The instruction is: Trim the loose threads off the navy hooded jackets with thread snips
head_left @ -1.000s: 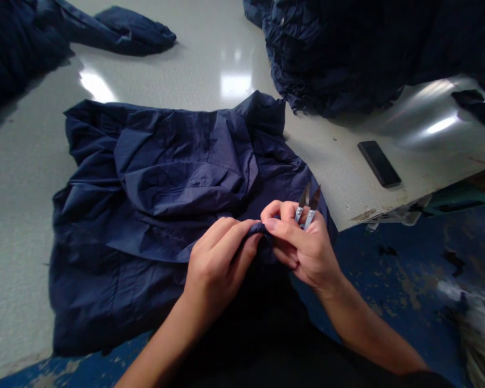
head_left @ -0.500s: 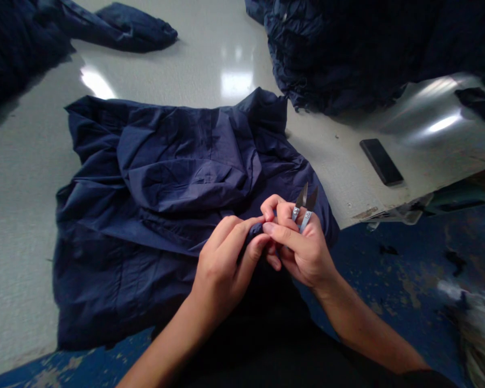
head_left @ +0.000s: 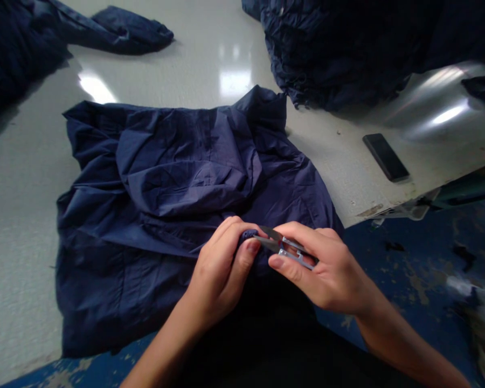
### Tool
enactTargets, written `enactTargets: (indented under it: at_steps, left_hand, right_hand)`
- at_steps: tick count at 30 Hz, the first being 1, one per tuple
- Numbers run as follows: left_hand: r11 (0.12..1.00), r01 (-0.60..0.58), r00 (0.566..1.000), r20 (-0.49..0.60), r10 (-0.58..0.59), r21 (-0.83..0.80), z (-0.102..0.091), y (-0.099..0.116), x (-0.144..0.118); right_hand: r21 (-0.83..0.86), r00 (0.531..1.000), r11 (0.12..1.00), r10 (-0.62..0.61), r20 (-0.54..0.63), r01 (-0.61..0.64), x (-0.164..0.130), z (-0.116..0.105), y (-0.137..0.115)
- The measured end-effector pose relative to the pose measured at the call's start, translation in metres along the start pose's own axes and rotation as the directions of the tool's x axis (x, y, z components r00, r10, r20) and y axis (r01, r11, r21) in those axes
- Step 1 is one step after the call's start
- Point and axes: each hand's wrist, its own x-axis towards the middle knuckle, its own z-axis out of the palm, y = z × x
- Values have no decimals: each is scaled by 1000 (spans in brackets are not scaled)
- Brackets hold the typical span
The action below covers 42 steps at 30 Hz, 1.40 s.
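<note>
A crumpled navy garment (head_left: 157, 161) is spread over the table's near edge in front of me. My left hand (head_left: 222, 264) pinches a small gathered edge of it between thumb and fingers. Gripped in my right hand (head_left: 323, 267) is a pair of thread snips (head_left: 289, 249), with grey handles and dark blades pointing left. The blades are apart, and their tips reach the pinched fabric beside my left thumb. Whether a thread lies between them is too small to tell.
On the pale table (head_left: 20, 215) a black phone (head_left: 386, 157) lies near the right edge. A large navy fabric pile (head_left: 339, 54) sits at the back right, another navy garment (head_left: 12, 64) at the back left. Plastic-like scraps (head_left: 477, 302) are on the blue, worn floor (head_left: 412, 269).
My right hand has let go of the fabric edge and turned the snips from pointing up to pointing left, tips at the fabric. My left hand keeps its pinch.
</note>
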Motion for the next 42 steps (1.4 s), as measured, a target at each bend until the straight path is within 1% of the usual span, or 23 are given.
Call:
enactTargets:
  at_steps: [2,5,8,12,18,23,34,42]
  left_hand:
    - [1000,-22,1000,17,22,0,-1,-2,0]
    - [1000,-25,999,47,25,2,-1,-3,1]
    - [999,-32,997,72,32,5,-2,-4,0]
    - [999,-35,995,98,34,5,-3,-4,1]
    - [1000,6,992,125,-3,-25,-2,-4,2]
    - [999,7,991,134,0,-52,-4,-4,3]
    - [999,1,985,172,6,-43,-6,-7,5]
    - [999,16,981,192,-6,-47,-10,-6,5]
  right_hand:
    - [-23,999,999,-37,3,37,1,2,2]
    - [-56,998,997,-61,-5,61,2,2,5]
    - [-89,998,994,-58,17,60,4,0,6]
    - [-84,997,995,-47,54,51,5,-4,3]
    - [-140,999,990,-21,48,27,6,-8,-1]
    - [-161,998,986,-38,56,46,7,-10,-2]
    - [-128,992,988,-69,104,82,16,-15,-4]
    - [-114,988,991,-56,141,73,20,-18,-5]
